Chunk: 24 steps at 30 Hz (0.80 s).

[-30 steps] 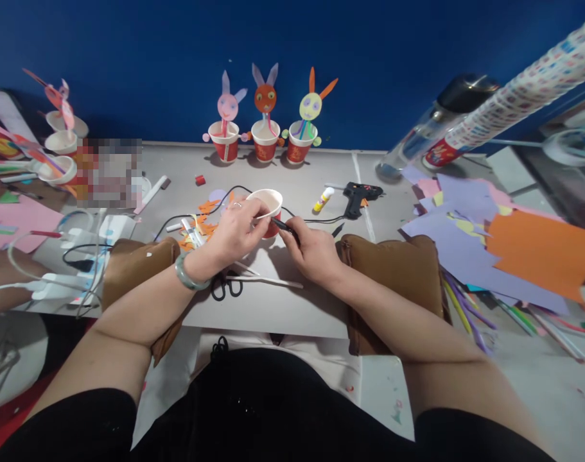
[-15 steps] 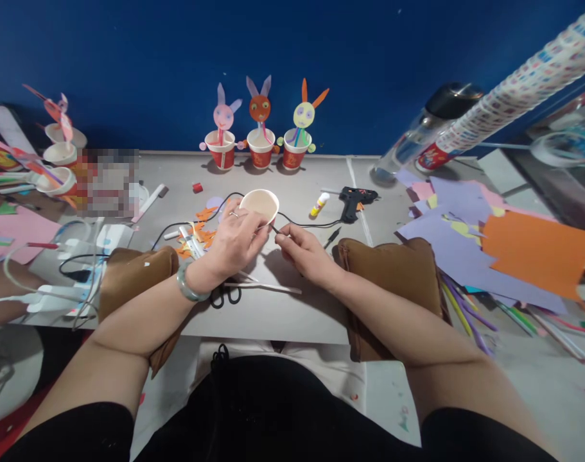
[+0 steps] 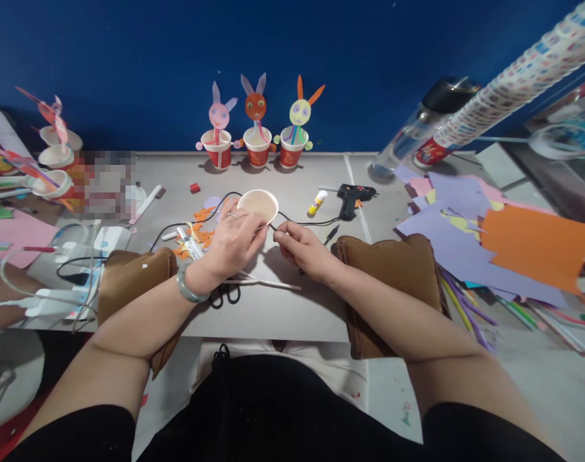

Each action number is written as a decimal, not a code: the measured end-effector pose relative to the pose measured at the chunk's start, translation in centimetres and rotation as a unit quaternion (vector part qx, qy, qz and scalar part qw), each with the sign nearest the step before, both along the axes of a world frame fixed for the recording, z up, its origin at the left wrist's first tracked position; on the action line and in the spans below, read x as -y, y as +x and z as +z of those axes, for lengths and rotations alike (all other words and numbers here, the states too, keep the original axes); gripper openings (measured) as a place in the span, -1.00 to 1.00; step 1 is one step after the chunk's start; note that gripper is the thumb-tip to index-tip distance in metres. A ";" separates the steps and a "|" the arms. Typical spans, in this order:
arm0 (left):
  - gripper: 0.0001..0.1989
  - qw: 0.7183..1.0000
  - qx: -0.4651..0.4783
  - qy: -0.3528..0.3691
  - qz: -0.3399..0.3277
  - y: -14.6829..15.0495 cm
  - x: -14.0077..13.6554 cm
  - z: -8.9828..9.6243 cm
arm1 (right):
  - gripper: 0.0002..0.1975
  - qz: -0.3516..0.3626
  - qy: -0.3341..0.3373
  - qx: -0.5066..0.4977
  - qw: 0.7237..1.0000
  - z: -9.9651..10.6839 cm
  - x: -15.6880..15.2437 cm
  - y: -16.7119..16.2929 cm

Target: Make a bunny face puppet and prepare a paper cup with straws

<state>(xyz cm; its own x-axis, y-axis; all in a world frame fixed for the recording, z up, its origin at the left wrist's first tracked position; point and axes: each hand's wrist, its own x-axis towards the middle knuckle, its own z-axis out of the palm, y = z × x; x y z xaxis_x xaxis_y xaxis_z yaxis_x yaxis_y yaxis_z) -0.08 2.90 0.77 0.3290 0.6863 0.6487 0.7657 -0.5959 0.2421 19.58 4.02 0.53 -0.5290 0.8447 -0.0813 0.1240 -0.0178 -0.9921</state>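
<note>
My left hand (image 3: 241, 237) is closed round the near side of a white-rimmed paper cup (image 3: 257, 200), which is tipped so that its inside shows. My right hand (image 3: 299, 245), fingers pinched, grips a thin dark pointed tool (image 3: 273, 227); its tip is at the cup's right side by my left fingertips. The tool's kind cannot be made out. Below the hands lie white strips (image 3: 277, 283) and the black handles of scissors (image 3: 225, 296). A dark pen-like item (image 3: 331, 235) lies just beyond my right hand.
Rabbit-headed cups (image 3: 257, 151) stand along the blue wall. A glue gun (image 3: 354, 200), glue stick (image 3: 317, 203), orange scraps (image 3: 205, 221) and markers (image 3: 190, 244) lie around. Brown cushions (image 3: 383, 282) support my forearms. To the right are a bottle (image 3: 420, 125), stacked cups (image 3: 504, 93) and coloured paper (image 3: 537, 247).
The whole view has shifted slightly. Both hands keep nearly the same hold on the cup and the dark tool, with only slight finger movement.
</note>
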 end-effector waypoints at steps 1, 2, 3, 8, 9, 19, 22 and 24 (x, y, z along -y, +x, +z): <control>-0.88 1.000 0.001 -0.010 -0.001 0.0 0.0 0.0 | -0.65 -0.020 0.046 0.022 0.998 0.0 0.0 0.1; -0.88 1.000 0.004 -0.017 -0.003 -0.1 0.0 0.1 | -0.67 -0.043 0.100 0.049 0.993 0.0 0.1 0.2; -0.90 1.000 0.010 -0.020 -0.007 -0.1 0.1 0.1 | -0.69 -0.063 0.150 0.071 0.984 0.0 0.2 0.3; -0.51 0.992 0.121 0.040 -0.009 -0.1 0.2 0.6 | -0.70 -0.068 0.202 0.038 0.976 0.5 0.5 0.5; -0.30 0.987 0.155 0.044 -0.007 0.0 0.2 0.7 | -0.68 -0.061 0.187 0.011 0.980 0.5 0.5 0.4; 0.09 0.954 0.247 -0.140 -0.093 -0.9 -1.2 0.4 | -0.58 0.051 -0.051 -0.193 0.979 0.1 -0.1 0.4; -0.04 0.946 0.262 -0.155 -0.116 -1.2 -1.2 0.2 | -0.60 0.059 -0.032 -0.180 0.981 0.1 -0.2 0.6; -0.09 0.948 0.256 -0.156 -0.107 -1.4 -1.2 0.3 | -0.61 0.046 0.014 -0.148 0.988 0.2 -0.3 0.7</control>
<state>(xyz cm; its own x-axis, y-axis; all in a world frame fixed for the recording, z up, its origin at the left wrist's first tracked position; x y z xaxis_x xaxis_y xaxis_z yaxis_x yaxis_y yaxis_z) -1.45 4.12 1.03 0.1791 0.8238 0.5379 0.3703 -0.5630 0.7389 20.32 4.28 0.76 -0.6015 0.7912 0.1104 -0.1712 0.0073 -0.9852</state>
